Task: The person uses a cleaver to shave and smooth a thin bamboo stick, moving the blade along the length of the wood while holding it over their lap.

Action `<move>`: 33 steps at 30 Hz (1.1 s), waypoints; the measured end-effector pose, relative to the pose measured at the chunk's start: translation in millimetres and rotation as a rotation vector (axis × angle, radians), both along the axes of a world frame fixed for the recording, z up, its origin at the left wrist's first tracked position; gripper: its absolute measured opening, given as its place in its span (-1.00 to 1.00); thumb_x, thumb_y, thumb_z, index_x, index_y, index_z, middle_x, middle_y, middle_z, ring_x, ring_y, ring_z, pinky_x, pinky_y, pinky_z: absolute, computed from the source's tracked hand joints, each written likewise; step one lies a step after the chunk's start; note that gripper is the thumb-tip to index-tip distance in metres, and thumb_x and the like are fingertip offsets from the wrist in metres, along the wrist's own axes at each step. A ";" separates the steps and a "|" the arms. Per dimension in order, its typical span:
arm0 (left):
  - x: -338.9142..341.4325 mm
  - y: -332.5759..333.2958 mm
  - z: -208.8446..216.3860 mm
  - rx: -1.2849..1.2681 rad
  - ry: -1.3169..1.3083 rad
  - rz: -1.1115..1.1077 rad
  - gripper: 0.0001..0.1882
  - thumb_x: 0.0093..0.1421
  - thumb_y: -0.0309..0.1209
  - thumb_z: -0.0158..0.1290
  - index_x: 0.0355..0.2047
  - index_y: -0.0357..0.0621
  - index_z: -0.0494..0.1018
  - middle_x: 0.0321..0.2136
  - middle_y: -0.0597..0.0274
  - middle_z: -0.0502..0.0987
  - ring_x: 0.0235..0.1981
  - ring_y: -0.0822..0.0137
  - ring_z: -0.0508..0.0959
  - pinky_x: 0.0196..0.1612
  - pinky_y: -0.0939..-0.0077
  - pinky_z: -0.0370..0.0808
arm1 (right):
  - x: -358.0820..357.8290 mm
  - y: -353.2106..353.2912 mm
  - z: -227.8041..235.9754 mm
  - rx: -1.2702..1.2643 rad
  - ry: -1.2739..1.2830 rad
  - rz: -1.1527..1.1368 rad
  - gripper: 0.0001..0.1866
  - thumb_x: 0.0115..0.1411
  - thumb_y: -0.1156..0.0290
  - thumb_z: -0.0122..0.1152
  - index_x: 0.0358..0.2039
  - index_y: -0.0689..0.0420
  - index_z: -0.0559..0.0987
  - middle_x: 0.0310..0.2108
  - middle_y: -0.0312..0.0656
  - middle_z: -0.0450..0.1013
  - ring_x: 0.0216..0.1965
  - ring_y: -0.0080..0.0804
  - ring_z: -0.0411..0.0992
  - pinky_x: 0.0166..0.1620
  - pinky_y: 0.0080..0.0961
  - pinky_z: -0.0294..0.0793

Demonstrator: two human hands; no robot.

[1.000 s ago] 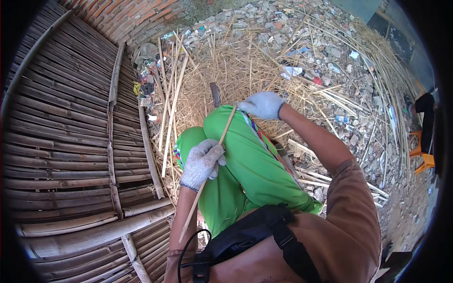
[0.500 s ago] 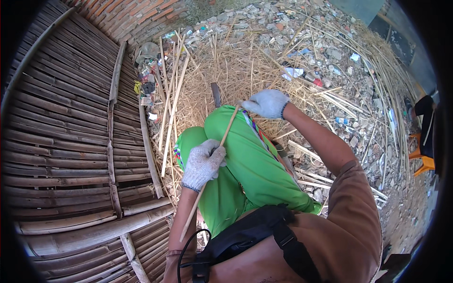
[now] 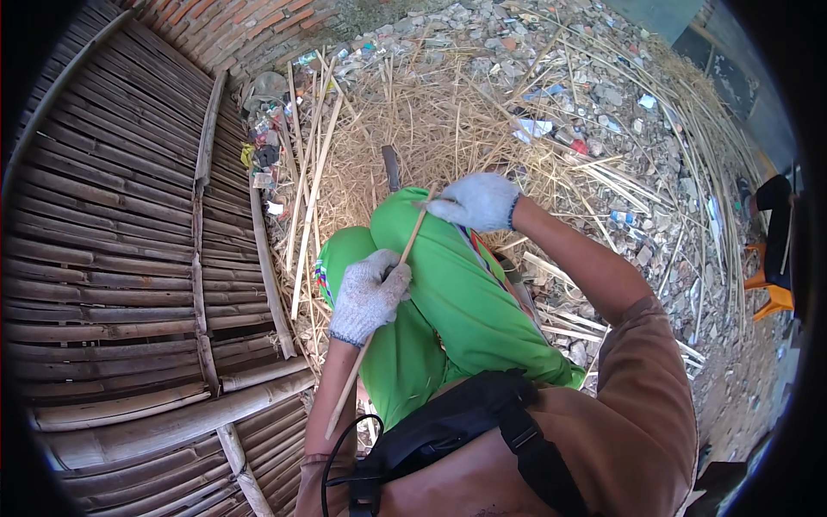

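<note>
A thin, pale bamboo stick [image 3: 346, 398] slants across my green-trousered knees. Its lower end lies along my left forearm. My left hand [image 3: 370, 297], in a whitish knit glove, is closed around the stick's middle. Near its upper end, my gloved right hand [image 3: 480, 202] has its fingers pinched at the stick; whether a small tool is also between them I cannot make out. A dark, flat blade-like piece [image 3: 391, 168] sticks out just beyond my knee, its other end hidden by the leg.
On the left rises a bamboo-slat structure [image 3: 112, 258]. Shavings [image 3: 431, 112] and long bamboo strips [image 3: 316, 189] cover the ground ahead. Rubble and litter [image 3: 607, 95] spread to the right, with an orange plastic chair [image 3: 769, 297] and part of another person [image 3: 775, 194] at the far right. A brick wall [image 3: 233, 30] stands behind.
My right hand has shifted slightly down and left along the stick's upper end. The left hand keeps its grip almost unmoved.
</note>
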State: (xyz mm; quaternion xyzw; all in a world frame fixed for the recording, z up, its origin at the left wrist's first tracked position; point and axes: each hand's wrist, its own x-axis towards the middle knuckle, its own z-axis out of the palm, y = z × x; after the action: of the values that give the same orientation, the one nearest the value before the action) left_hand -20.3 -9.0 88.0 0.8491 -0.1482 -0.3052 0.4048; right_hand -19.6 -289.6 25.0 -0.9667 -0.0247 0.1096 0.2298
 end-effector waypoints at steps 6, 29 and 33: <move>1.0 -2.4 -4.9 -0.016 -0.081 -0.050 -0.76 0.41 -0.32 0.16 -0.18 -0.31 0.60 -0.51 0.17 0.61 -0.51 0.41 0.71 -0.55 0.46 0.54 | 6.9 -36.3 -5.9 -0.046 0.043 -0.110 -0.19 0.46 -0.40 -0.23 -0.17 0.07 0.76 -0.22 0.14 0.66 -0.14 0.21 0.63 -0.02 0.06 0.60; 2.4 3.4 -24.9 -0.027 -0.257 -0.090 -0.76 0.34 -0.29 0.20 -0.27 -0.27 0.62 -0.56 0.08 0.62 -0.53 0.24 0.67 -0.39 0.30 0.57 | 6.4 -51.0 -18.4 -0.128 0.071 -0.192 -0.12 0.43 -0.45 -0.31 -0.16 0.07 0.76 -0.20 0.11 0.68 -0.13 0.17 0.64 -0.01 0.04 0.62; 4.0 11.7 -31.9 -0.060 -0.306 -0.105 -0.76 0.33 -0.29 0.21 -0.28 -0.26 0.62 -0.55 0.06 0.61 -0.53 0.22 0.65 -0.38 0.28 0.56 | 1.6 -23.2 0.9 0.008 0.072 -0.131 -0.09 0.42 -0.47 -0.32 -0.18 0.10 0.76 -0.22 0.12 0.68 -0.13 0.18 0.64 0.00 0.03 0.62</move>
State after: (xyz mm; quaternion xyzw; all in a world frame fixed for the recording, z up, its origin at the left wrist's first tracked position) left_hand -16.3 2.8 56.1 0.8643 -0.2614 -0.1886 0.3861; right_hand -18.0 -312.8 25.9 -0.9608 0.0466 0.1289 0.2410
